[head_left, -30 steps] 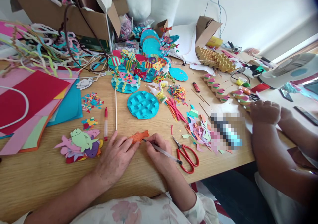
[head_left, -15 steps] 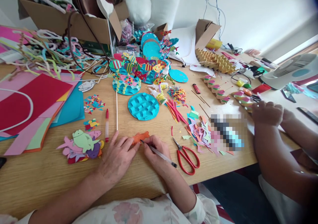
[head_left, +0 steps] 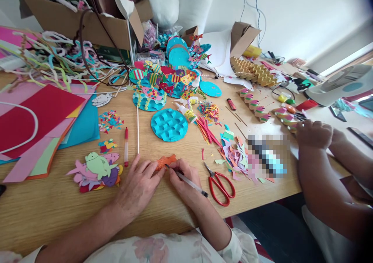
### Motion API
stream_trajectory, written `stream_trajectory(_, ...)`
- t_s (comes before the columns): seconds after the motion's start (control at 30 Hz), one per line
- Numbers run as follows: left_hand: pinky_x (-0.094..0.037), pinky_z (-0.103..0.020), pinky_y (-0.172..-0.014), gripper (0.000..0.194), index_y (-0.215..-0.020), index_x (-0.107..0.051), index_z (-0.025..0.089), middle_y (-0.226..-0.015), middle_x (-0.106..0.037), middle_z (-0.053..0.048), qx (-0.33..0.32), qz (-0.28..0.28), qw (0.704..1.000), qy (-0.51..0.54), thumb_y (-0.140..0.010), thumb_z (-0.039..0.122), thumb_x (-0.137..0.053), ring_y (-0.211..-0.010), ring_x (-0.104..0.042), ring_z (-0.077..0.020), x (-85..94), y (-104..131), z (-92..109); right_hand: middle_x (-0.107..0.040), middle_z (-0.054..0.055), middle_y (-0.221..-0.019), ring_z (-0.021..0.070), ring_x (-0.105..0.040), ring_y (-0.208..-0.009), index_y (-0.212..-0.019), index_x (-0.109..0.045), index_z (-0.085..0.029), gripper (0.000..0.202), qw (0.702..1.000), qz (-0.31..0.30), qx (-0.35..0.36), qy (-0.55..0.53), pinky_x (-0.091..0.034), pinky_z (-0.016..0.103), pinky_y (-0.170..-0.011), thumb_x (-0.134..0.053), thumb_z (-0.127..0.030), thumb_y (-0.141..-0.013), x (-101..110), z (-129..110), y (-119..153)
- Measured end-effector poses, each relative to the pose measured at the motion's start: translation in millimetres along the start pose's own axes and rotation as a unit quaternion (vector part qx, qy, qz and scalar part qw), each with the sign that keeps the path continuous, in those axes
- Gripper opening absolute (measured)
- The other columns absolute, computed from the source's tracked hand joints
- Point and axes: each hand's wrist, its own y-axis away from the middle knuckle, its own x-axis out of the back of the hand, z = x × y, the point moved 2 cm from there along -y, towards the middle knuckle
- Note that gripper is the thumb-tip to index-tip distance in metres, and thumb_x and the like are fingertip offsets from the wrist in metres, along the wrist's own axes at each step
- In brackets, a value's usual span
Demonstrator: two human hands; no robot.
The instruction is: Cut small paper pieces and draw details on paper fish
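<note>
An orange paper fish point(head_left: 166, 162) lies on the wooden table between my hands. My left hand point(head_left: 140, 181) rests palm down with its fingers spread, the fingertips on the fish's left side. In my right hand point(head_left: 184, 177) is a black-capped clear pen point(head_left: 192, 184), its dark tip touching the fish near the right end. Left of my left hand sit a pile of cut paper fish point(head_left: 100, 167) and a red marker point(head_left: 126, 147). Red-handled scissors point(head_left: 220, 185) lie right of my right hand. A blue disc with curled strips point(head_left: 169, 125) is beyond the fish.
Coloured paper sheets point(head_left: 43, 119) cover the left side. Paper scraps point(head_left: 236, 156) lie right of centre, glue bottles point(head_left: 188, 113) farther back. Decorated blue discs and a cardboard box point(head_left: 78, 27) stand behind. At the right, another person's hands point(head_left: 314, 134) rest at the table.
The view has shifted very slightly. Both hands keep nearly the same place on the fish, and the pen remains in my right hand.
</note>
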Motion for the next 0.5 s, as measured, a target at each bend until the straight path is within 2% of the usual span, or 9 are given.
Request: stream_trajectory(0.5,-0.039,-0.056,-0.093,0.028,-0.105,-0.065,0.020,-0.092,-0.064,-0.006,-0.003,0.015,1.000,-0.001,-0.084,0.011,-0.049,-0.088,-0.055,-0.0240,0.4,-0.3,-0.1,-0.051,-0.005,-0.053,0.0107,-0.047,-0.047,-0.067,-0.052,-0.020,0.009,1.000,0.021,0.010,0.004,-0.037,0.022,-0.050,-0.048,-0.019,-0.074,2.4,-0.3,0.6)
